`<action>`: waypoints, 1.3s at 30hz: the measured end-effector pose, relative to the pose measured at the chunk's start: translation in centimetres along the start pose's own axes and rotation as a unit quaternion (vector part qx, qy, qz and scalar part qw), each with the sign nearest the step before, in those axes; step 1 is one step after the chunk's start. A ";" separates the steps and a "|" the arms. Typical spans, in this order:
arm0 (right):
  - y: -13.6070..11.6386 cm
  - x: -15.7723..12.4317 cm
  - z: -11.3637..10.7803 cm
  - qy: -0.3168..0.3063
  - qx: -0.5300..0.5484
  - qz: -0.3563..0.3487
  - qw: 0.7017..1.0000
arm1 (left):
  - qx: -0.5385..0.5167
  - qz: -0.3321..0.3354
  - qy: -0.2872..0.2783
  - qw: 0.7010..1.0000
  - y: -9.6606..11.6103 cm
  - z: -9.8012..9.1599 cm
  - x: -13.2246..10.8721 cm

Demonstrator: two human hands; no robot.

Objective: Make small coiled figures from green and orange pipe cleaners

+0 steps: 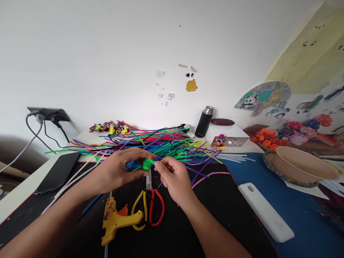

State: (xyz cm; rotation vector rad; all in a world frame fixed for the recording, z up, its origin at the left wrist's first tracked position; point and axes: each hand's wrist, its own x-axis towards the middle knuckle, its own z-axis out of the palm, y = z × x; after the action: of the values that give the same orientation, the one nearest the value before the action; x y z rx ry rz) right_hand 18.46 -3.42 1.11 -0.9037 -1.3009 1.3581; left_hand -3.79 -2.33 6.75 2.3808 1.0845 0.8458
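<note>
Between thumb and fingers, my left hand (115, 166) holds a small coil of green pipe cleaner (146, 164) with a bit of orange at its top. My right hand (173, 175) pinches the green end that sticks out of the coil on its right side. Just below the hands lie scissors (152, 208) with one yellow and one red handle, blades pointing away and partly hidden. A yellow hot glue gun (115, 220) rests left of them on the black mat (215, 215). Behind my hands spreads a heap of many-coloured pipe cleaners (166, 143).
A black phone (57, 173) lies at the left. Small pipe cleaner figures (109, 127) sit at the back left, another figure (220, 142) by a white box (239, 138). A black thermos (204, 122) stands behind. At right are a white power bank (266, 211) and a beige bowl (303, 166).
</note>
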 end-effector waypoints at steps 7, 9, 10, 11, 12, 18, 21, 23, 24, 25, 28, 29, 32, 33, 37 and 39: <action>0.3 0.0 -0.1 0.009 -0.001 -0.001 1.000 | 0.008 0.003 -0.022 1.000 -0.6 0.1 0.1; 0.3 0.0 -0.1 0.010 -0.002 0.002 1.000 | 0.008 0.003 -0.022 1.000 -0.8 0.1 0.1; 0.3 0.0 -0.1 0.010 -0.003 0.003 1.000 | 0.006 0.002 -0.022 1.000 -0.8 0.1 0.0; 0.3 0.0 -0.1 0.008 -0.003 0.004 1.000 | 0.004 0.001 -0.022 1.000 -0.8 0.0 0.0; 0.2 -0.1 -0.1 0.007 -0.004 0.005 1.000 | 0.002 -0.001 -0.022 1.000 -0.8 0.0 0.0; 0.1 0.1 -0.1 -0.001 0.011 0.000 1.000 | -0.019 -0.003 -0.015 1.000 -0.7 -0.3 -0.2; -0.1 0.1 -0.1 -0.009 0.025 0.001 1.000 | -0.044 -0.002 -0.011 0.999 -0.8 -0.3 -0.3; -0.2 0.1 0.0 -0.014 0.039 0.003 0.999 | -0.067 0.000 -0.010 0.998 -0.8 -0.2 -0.4; -0.2 0.1 0.0 -0.015 0.047 0.004 0.999 | -0.082 0.001 -0.008 0.997 -0.7 -0.1 -0.4; -0.2 0.1 0.0 -0.015 0.056 0.005 0.998 | -0.101 -0.001 -0.005 0.995 -0.7 0.0 -0.4; -0.1 0.2 0.1 -0.020 0.087 0.013 0.996 | -0.170 -0.010 0.005 0.985 -0.5 0.6 -0.3; 0.0 0.2 0.2 -0.025 0.101 0.016 0.994 | -0.192 -0.014 0.005 0.981 -0.5 0.8 -0.3; 0.1 0.2 0.2 -0.050 0.146 0.033 0.987 | -0.253 -0.017 0.008 0.967 -0.6 1.5 -0.3; 0.1 0.2 0.2 -0.062 0.159 0.040 0.985 | -0.273 -0.019 0.010 0.962 -0.6 1.7 -0.3; 0.0 0.0 0.1 -0.107 0.206 0.063 0.971 | -0.341 -0.040 -0.006 0.939 -0.1 2.5 -0.4; -0.1 -0.1 0.0 -0.125 0.227 0.073 0.963 | -0.351 -0.045 -0.018 0.935 0.3 2.8 -0.4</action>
State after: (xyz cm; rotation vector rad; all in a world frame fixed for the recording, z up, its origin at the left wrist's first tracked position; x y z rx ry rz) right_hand 18.50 -3.52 1.20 -0.5283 -1.0494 1.8390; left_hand -2.02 -3.08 4.71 1.7255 0.7017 0.9520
